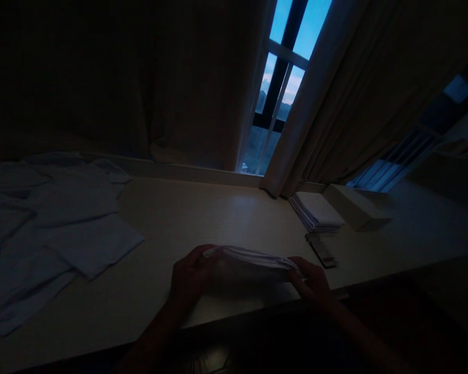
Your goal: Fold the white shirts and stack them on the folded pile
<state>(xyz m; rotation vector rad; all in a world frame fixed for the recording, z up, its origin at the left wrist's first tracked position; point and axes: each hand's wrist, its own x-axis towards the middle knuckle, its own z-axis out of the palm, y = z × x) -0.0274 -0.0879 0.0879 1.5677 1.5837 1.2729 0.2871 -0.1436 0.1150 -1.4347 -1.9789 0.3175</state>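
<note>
Between my two hands is a folded white cloth (253, 257), held up by its ends at the front of the pale table (203, 202). My left hand (193, 272) is closed on its left end, thumb on the near side. My right hand (310, 278) pinches the right end, with the fingers behind it. Several folded layers show along the cloth's upper edge; its near face is in shadow. The room is dark, so the cloth's exact kind cannot be made out.
Loose white cloths (81, 218) lie spread in a heap on the left. At the right are a stack of folded cloths (317, 208), a pale box (356, 208) and a dark, partly blurred phone-like object (322, 250). Curtains (320, 104) hang around a narrow window (281, 78) behind.
</note>
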